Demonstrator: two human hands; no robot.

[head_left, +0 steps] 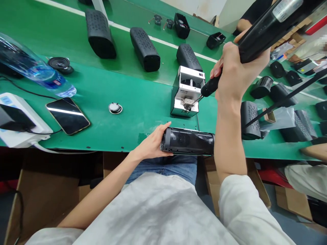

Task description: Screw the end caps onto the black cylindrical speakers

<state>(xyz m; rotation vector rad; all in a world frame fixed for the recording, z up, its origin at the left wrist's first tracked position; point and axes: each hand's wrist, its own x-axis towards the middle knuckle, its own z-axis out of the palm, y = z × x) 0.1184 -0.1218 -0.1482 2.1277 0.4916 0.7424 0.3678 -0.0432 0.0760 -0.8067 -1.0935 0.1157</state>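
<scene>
My left hand [153, 144] is closed round the left end of a black cylindrical speaker body [188, 141] lying on its side at the near edge of the green table [102, 88]. My right hand [236, 69] grips a black electric screwdriver [258, 30], held slanted. The screwdriver's bit tip touches the front slot of a small white screw feeder box [187, 90] just behind the speaker body.
Several black speaker shells [144, 47] lie across the conveyor. A loose speaker driver [60, 64], a water bottle [35, 69], a phone [67, 115], a white power strip [17, 120] and a small metal disc [115, 108] sit at left. Other people work at the right [306, 170].
</scene>
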